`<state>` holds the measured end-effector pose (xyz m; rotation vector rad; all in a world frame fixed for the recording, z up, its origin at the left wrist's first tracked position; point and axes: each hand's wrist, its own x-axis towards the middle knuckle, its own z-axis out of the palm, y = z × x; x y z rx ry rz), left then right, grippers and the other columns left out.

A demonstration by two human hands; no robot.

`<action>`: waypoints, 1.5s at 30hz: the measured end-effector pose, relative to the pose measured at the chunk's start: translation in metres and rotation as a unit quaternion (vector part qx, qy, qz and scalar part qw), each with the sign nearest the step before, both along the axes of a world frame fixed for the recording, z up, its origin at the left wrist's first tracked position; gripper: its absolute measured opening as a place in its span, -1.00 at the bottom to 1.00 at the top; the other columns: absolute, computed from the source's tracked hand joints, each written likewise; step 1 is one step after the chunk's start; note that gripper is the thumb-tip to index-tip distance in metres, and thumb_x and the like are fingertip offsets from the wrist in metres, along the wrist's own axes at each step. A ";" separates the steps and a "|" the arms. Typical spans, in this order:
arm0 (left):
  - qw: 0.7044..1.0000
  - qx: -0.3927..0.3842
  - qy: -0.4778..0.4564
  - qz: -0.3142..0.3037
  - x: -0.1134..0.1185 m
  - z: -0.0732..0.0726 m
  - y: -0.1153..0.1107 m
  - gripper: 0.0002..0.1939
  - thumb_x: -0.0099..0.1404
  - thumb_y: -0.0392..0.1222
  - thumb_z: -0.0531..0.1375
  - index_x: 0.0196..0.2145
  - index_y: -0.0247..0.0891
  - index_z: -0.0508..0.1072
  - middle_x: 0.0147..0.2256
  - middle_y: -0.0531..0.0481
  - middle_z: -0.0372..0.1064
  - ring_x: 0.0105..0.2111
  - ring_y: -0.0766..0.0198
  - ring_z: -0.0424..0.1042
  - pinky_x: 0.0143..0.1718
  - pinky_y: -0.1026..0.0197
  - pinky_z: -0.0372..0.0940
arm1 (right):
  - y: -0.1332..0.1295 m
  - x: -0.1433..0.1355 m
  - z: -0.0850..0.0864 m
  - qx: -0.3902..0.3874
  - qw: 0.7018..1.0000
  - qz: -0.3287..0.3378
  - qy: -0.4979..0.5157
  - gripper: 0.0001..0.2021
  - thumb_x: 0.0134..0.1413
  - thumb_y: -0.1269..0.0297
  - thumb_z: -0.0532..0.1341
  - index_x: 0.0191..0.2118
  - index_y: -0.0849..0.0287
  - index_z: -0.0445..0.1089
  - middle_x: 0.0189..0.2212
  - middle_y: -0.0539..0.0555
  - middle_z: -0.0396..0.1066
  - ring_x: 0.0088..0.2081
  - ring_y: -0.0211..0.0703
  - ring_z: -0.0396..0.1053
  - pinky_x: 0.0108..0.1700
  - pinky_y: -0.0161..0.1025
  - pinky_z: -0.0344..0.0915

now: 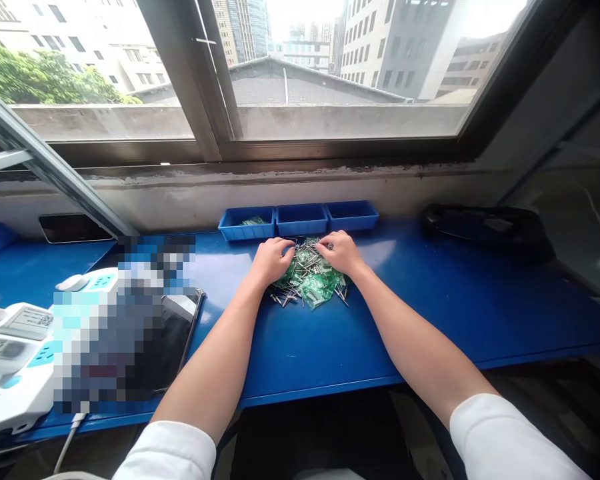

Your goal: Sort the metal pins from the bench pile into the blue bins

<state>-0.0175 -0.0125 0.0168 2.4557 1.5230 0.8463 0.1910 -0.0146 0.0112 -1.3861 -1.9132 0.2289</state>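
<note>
A heap of thin, silvery metal pins [307,263] lies on the blue tabletop [320,353], mixed with small green translucent packets [316,288]. At the heap's left edge is my left hand [274,259], its fingers curled and the thumb close to the forefinger. Opposite it, my right hand [343,253] bends its fingers in over the upper right of the heap. Whatever lies between the fingertips of either hand is too small to make out. Behind the heap stand three joined blue bins; the left bin [247,231] holds some greenish pieces.
The middle bin [303,223] and right bin [353,220] sit against the wall under the window. A white power strip [17,393] with plugs and a dark tablet-like device [183,333] are at left. A black bag-like object [485,230] lies at right.
</note>
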 end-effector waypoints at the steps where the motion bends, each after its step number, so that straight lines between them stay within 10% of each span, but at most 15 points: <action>1: 1.000 0.005 0.007 -0.004 0.003 0.000 -0.001 -0.65 0.30 -0.11 0.01 -0.09 -0.20 0.50 -0.07 -0.07 0.45 -0.02 0.09 0.36 0.04 0.07 0.23 | 0.001 -0.002 0.001 -0.012 1.000 -0.002 -0.017 -0.79 0.05 0.18 0.19 -0.42 0.11 0.54 -0.39 0.06 0.50 -0.26 -0.10 0.34 -0.10 -0.15 0.23; 8: 0.999 0.004 0.039 -0.009 0.018 -0.001 -0.001 -0.62 0.35 -0.16 -0.03 0.06 -0.15 0.38 0.07 -0.03 0.35 0.06 0.10 0.29 0.05 0.03 0.17 | 0.012 -0.010 -0.006 -0.051 0.997 0.021 -0.049 -0.87 0.01 0.28 0.24 -0.44 0.09 0.55 -0.40 0.06 0.48 -0.29 -0.11 0.34 -0.11 -0.16 0.19; 16: 0.998 0.064 -0.007 -0.018 0.021 0.000 -0.001 -0.78 0.32 -0.19 0.07 -0.24 -0.17 0.52 -0.21 0.00 0.50 -0.16 0.18 0.39 -0.11 0.10 0.18 | 0.006 -0.013 -0.004 0.037 0.997 0.068 -0.022 -0.86 0.14 0.34 0.12 -0.41 0.17 0.37 -0.38 0.09 0.41 -0.27 -0.10 0.24 -0.13 -0.16 0.19; 24: 0.994 0.105 -0.026 -0.017 0.025 0.001 -0.008 -0.79 0.34 -0.19 0.05 -0.28 -0.21 0.49 -0.29 -0.01 0.48 -0.25 0.21 0.38 -0.20 0.14 0.18 | 0.000 -0.014 -0.002 0.061 0.997 0.044 0.011 -0.58 0.27 0.15 -0.08 -0.61 0.11 0.13 -0.61 0.06 0.26 -0.46 -0.15 0.17 -0.31 -0.18 0.12; 35: 0.993 0.087 -0.078 -0.002 0.027 -0.003 -0.006 -0.78 0.34 -0.19 0.06 -0.29 -0.21 0.51 -0.28 -0.02 0.50 -0.24 0.20 0.40 -0.15 0.12 0.23 | -0.009 -0.008 0.012 -0.112 0.916 0.147 0.357 -0.78 -0.06 0.09 0.28 -0.40 0.15 0.47 -0.49 0.04 0.47 -0.39 -0.14 0.41 -0.29 -0.21 0.31; 45: 0.979 0.071 -0.149 0.116 -0.005 -0.004 0.014 -0.59 0.26 -0.12 0.10 0.04 -0.30 0.36 -0.15 -0.13 0.44 -0.13 0.10 0.40 -0.05 0.04 0.31 | 0.023 0.026 0.003 -0.041 0.948 -0.030 0.314 -0.62 -0.11 0.13 0.26 -0.13 0.17 0.44 -0.18 0.12 0.49 -0.15 -0.04 0.38 -0.04 -0.07 0.29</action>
